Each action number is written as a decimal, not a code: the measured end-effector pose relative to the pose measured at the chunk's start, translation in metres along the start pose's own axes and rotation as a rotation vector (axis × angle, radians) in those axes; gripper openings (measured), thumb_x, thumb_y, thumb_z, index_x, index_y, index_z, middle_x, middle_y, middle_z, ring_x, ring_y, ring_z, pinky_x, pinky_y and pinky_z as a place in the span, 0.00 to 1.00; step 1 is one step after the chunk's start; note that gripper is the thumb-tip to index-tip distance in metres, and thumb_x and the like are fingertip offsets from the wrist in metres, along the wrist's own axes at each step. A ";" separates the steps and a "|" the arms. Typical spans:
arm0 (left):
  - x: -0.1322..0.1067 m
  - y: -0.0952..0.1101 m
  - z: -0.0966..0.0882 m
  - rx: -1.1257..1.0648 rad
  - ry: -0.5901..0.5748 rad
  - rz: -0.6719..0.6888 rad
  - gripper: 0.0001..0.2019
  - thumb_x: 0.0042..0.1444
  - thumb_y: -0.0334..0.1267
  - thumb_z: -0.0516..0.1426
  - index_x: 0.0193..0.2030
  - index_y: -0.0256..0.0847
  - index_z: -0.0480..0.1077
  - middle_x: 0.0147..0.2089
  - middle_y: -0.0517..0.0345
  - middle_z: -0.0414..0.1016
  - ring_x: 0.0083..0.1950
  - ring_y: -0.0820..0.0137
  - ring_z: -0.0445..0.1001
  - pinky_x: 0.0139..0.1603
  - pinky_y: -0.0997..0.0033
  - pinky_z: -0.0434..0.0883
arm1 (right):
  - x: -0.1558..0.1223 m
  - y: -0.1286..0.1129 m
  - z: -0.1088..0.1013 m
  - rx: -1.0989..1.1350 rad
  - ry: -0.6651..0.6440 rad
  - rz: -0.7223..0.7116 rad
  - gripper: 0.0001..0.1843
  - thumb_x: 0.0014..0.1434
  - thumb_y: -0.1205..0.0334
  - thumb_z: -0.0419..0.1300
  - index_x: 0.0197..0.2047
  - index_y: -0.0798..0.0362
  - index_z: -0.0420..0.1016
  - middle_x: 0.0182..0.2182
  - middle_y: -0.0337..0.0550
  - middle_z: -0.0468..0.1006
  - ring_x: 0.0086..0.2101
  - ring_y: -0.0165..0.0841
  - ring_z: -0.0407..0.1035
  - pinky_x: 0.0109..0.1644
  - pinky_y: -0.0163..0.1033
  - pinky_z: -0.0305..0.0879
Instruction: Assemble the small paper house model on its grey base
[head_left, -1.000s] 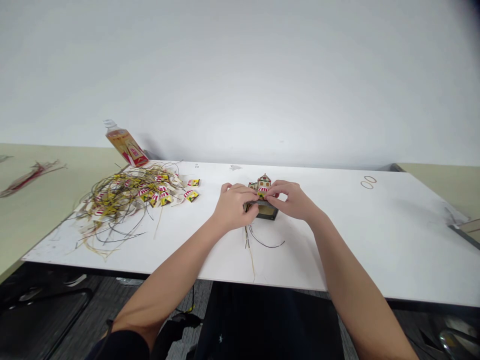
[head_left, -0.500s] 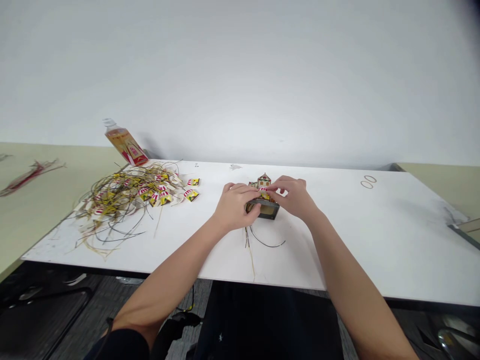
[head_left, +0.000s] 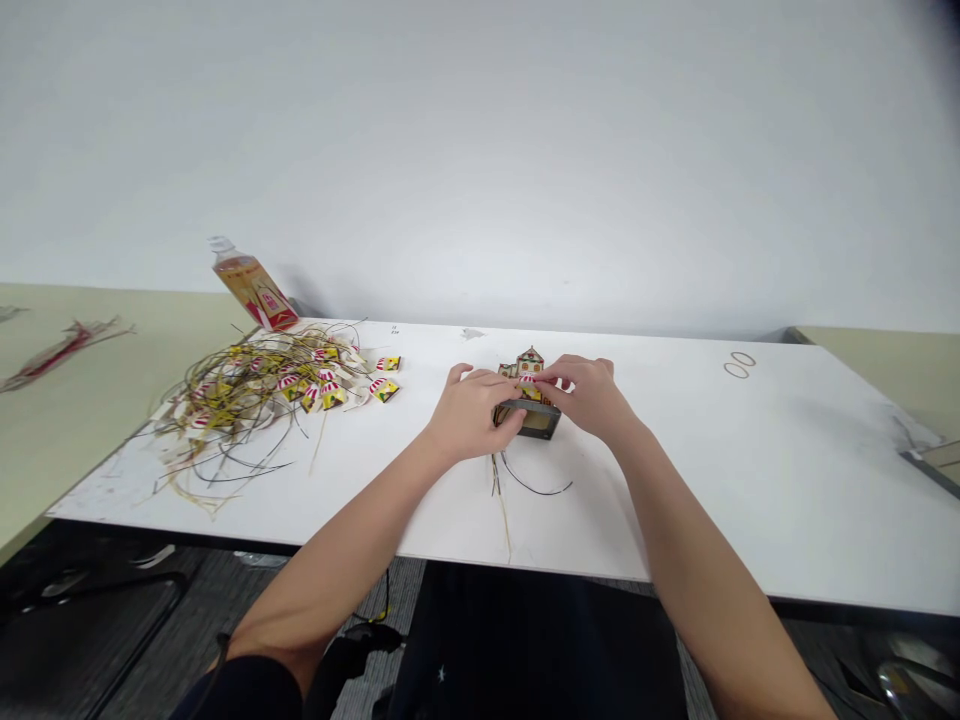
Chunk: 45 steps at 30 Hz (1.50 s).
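Observation:
A small model house [head_left: 531,358] with a peaked roof stands on a dark base [head_left: 541,424] near the middle of the table. My left hand [head_left: 472,412] grips its left side, thumb at the front of the base and fingers over the top. On the right, the fingertips of my right hand [head_left: 589,392] pinch a small yellow piece with a red-and-white striped awning [head_left: 529,390] against the house front. My left fingertips also reach this piece. Thin dark wires [head_left: 536,490] and a pale strand trail from the house toward the table's front edge.
Left on the white table [head_left: 675,480] lies a tangled pile of wired awning pieces [head_left: 259,390]. A drink bottle [head_left: 255,290] leans behind it. Two thin rings [head_left: 739,364] lie at the right. Red strands [head_left: 64,350] rest on the left side table.
Both hands stay at the house with almost the same grip. The whole view has shifted very slightly; nothing else has visibly moved.

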<state>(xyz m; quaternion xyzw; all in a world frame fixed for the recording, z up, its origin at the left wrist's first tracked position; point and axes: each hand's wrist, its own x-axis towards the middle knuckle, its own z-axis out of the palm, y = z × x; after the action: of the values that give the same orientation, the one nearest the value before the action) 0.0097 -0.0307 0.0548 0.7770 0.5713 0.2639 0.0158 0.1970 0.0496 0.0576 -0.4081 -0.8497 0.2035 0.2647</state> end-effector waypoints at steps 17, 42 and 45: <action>-0.001 0.005 -0.002 0.008 -0.066 -0.003 0.09 0.55 0.45 0.57 0.39 0.45 0.74 0.48 0.54 0.79 0.58 0.55 0.72 0.66 0.40 0.45 | 0.008 -0.021 -0.007 -0.308 -0.111 -0.034 0.13 0.61 0.68 0.51 0.26 0.54 0.70 0.30 0.38 0.76 0.33 0.31 0.66 0.54 0.54 0.40; 0.011 -0.007 0.007 0.030 -0.050 -0.033 0.21 0.54 0.55 0.62 0.50 0.47 0.73 0.53 0.52 0.73 0.56 0.56 0.67 0.53 0.52 0.54 | 0.011 -0.010 -0.007 -0.149 -0.112 0.023 0.11 0.60 0.61 0.55 0.29 0.49 0.76 0.32 0.39 0.79 0.34 0.33 0.67 0.57 0.60 0.39; 0.010 -0.010 0.007 0.012 -0.046 -0.034 0.21 0.55 0.54 0.62 0.51 0.48 0.73 0.55 0.51 0.71 0.58 0.55 0.65 0.53 0.51 0.53 | 0.007 -0.006 -0.006 -0.133 -0.105 0.010 0.12 0.62 0.58 0.55 0.31 0.48 0.76 0.35 0.39 0.79 0.37 0.34 0.68 0.58 0.58 0.40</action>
<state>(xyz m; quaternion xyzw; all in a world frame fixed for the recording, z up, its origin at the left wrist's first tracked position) 0.0062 -0.0162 0.0500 0.7731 0.5855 0.2422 0.0288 0.1933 0.0524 0.0678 -0.4180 -0.8719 0.1691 0.1912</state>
